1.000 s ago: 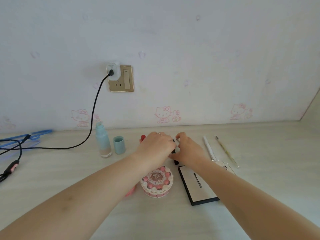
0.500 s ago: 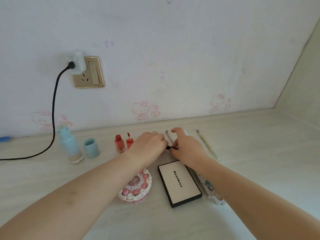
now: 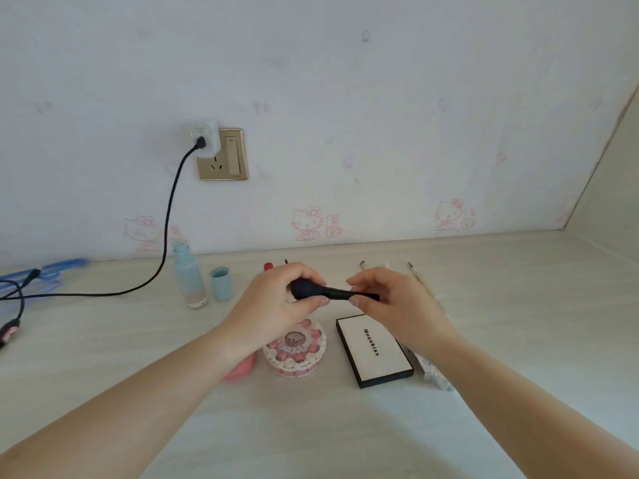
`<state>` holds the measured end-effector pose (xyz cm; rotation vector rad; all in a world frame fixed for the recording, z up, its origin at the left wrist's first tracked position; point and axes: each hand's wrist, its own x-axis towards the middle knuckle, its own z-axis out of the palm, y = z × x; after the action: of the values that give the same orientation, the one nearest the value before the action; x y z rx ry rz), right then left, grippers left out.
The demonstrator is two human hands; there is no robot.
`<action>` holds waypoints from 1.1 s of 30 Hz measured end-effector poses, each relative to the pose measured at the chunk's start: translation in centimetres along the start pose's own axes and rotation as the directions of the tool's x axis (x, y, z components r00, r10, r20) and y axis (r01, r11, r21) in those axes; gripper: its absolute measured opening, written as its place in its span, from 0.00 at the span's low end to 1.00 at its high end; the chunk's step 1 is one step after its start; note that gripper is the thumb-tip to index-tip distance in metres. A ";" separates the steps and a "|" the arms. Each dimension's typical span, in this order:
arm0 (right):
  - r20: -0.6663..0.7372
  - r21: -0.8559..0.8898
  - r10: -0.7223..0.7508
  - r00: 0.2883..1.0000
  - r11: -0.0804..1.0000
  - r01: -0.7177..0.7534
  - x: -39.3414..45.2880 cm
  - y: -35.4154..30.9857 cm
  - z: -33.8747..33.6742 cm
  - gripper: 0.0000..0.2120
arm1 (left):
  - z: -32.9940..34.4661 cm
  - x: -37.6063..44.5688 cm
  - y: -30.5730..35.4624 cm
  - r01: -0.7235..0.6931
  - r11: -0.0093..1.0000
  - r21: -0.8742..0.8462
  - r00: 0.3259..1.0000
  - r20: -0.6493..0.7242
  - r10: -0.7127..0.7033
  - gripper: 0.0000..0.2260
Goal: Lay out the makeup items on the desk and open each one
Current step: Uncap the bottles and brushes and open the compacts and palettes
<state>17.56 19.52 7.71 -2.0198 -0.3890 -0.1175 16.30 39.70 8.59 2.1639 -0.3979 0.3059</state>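
Black brush point(image 3: 332, 292) level between both hands: left hand point(image 3: 280, 302) curled round its bulb, right hand point(image 3: 394, 302) pinching its handle.

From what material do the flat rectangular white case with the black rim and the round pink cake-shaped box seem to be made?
The flat rectangular white case with the black rim looks like matte card or plastic: even, no glare, crisp printed lettering. Which one is unclear. The round pink cake-shaped box looks like moulded glossy plastic: its raised bead-like decorations and shiny centre catch the light.
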 end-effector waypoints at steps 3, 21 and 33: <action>0.053 0.003 -0.042 0.998 0.999 0.042 -0.9 -2.2 2.1 0.13 | -2.8 -3.1 -0.5 0.054 0.998 -0.034 0.997 -0.049 -0.055 0.11; 0.378 -0.554 -0.169 0.910 0.746 0.369 2.4 -9.0 19.0 0.08 | -14.7 -12.7 -10.4 0.345 0.927 0.144 0.906 -0.310 -0.289 0.11; 0.397 -0.621 -0.162 0.904 0.678 0.394 4.1 -6.9 21.7 0.09 | -15.1 -11.6 -12.7 0.447 0.834 0.322 0.892 -0.226 -0.391 0.05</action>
<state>17.35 42.46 4.49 -2.7234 -0.9876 -0.1517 9.48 61.02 3.78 2.4988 0.2519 0.3083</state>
